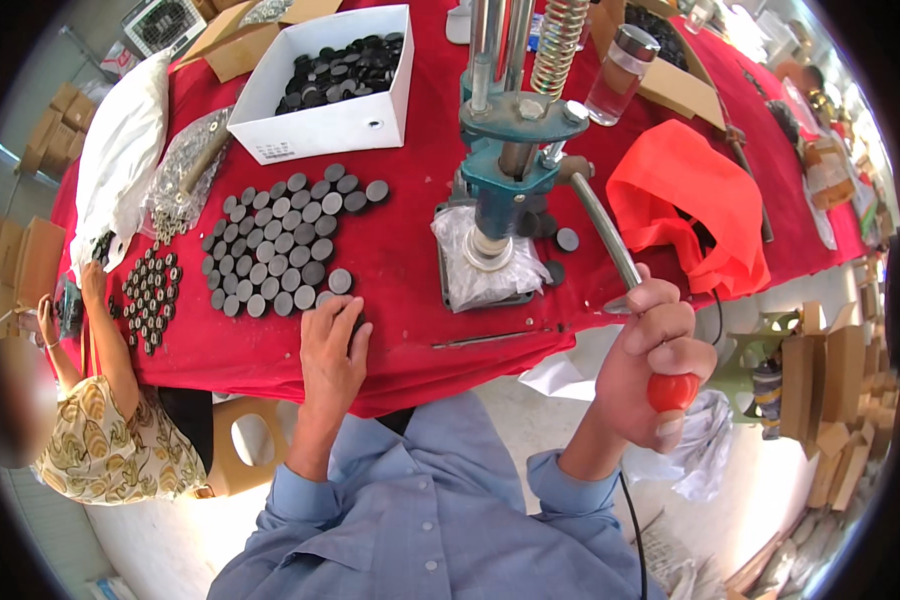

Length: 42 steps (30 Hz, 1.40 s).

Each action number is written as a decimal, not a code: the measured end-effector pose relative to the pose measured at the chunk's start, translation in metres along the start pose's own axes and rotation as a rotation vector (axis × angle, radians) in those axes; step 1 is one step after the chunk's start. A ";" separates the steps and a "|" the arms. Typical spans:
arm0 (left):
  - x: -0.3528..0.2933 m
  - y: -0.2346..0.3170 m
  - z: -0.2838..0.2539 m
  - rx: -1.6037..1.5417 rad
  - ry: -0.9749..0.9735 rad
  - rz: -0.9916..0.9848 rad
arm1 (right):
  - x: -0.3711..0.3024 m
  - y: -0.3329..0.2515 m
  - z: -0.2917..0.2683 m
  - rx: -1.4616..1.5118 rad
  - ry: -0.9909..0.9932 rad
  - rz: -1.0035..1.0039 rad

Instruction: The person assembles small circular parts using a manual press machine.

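Observation:
My right hand (655, 360) is wrapped round the lever (607, 228) of a green hand press (515, 175); the lever's red knob (672, 391) shows under the fingers. My left hand (333, 350) rests at the near edge of the spread of black round caps (270, 245). Its fingers are bent, and a dark cap shows partly between thumb and fingers. Clear plastic (470, 275) covers the base of the press under the ram. A few loose caps (567, 239) lie to the right of that base.
A white box (320, 140) of black caps stands behind the spread. Small metal-centred parts (150, 300) lie to the left, near another person's arm (108, 330). Right of the press are an orange-red cloth bag (685, 200) and a lidded bottle (620, 80). Red cloth (400, 345) covers the table.

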<state>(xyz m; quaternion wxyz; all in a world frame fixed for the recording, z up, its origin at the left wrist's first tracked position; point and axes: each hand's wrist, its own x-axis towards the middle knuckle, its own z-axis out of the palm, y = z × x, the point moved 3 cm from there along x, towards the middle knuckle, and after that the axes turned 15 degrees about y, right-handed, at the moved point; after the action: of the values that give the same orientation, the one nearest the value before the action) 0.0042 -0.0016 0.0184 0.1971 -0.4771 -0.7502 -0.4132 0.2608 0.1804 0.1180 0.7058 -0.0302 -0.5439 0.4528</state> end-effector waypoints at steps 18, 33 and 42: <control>0.059 0.069 0.095 -0.436 -0.012 -0.216 | 0.138 0.019 0.054 0.057 -0.140 0.189; 0.066 0.073 0.095 -0.540 -0.009 -0.296 | 0.086 0.005 0.027 0.107 -0.135 0.121; 0.027 -0.007 0.012 0.179 -0.050 0.041 | 0.002 -0.001 0.000 -0.029 0.071 0.014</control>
<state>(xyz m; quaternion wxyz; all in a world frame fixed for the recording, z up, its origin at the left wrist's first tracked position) -0.0136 0.0210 0.0268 0.2286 -0.4829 -0.7789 -0.3285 0.2612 0.1808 0.1201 0.7210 -0.0602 -0.5250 0.4483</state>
